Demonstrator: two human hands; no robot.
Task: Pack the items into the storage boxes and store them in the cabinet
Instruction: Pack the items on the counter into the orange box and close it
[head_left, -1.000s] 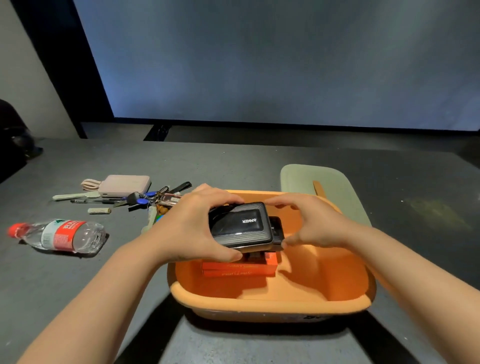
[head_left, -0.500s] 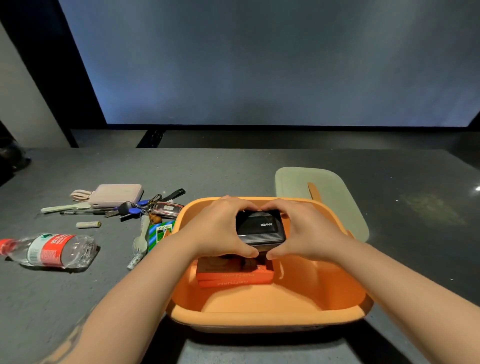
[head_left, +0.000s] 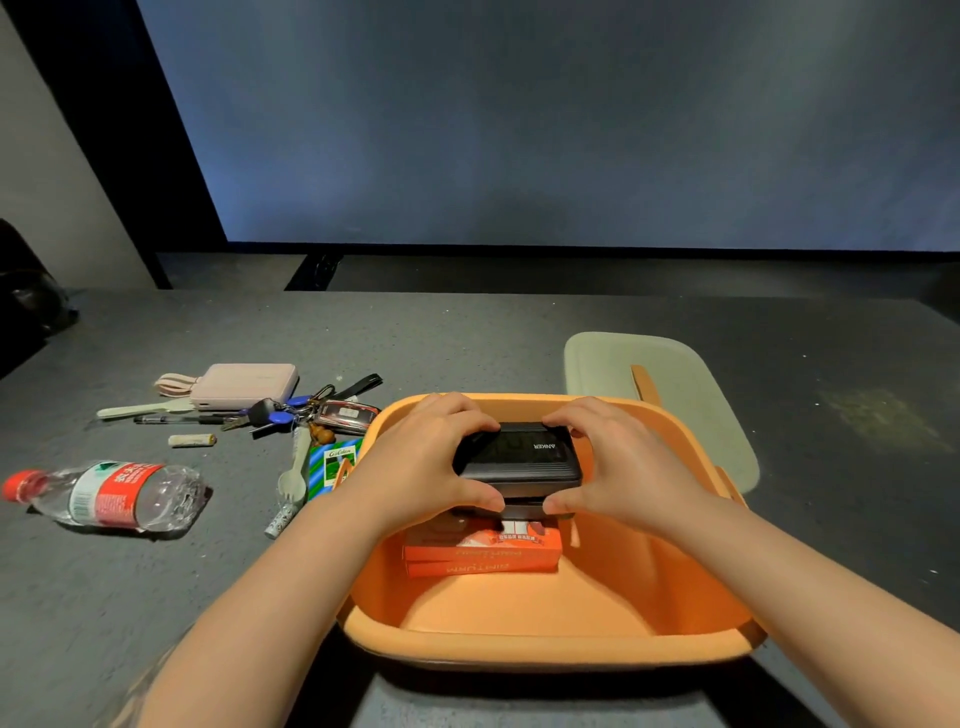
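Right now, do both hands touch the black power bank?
Touching. The head view shows the left hand and right hand gripping the black power bank at its two ends, inside the orange box.

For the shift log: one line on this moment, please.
stage: packing | left hand + right hand: gripping black Anker power bank | over orange cartons in orange storage box | lid: off

dark grey speckled tabletop (head_left: 467, 343) | orange plastic storage box (head_left: 545, 642) near front edge | pale green lid (head_left: 675, 395) behind-right of box | clear plastic bottle (head_left: 104, 496), pink power bank (head_left: 244, 384), key bunch (head_left: 311, 413) left of box
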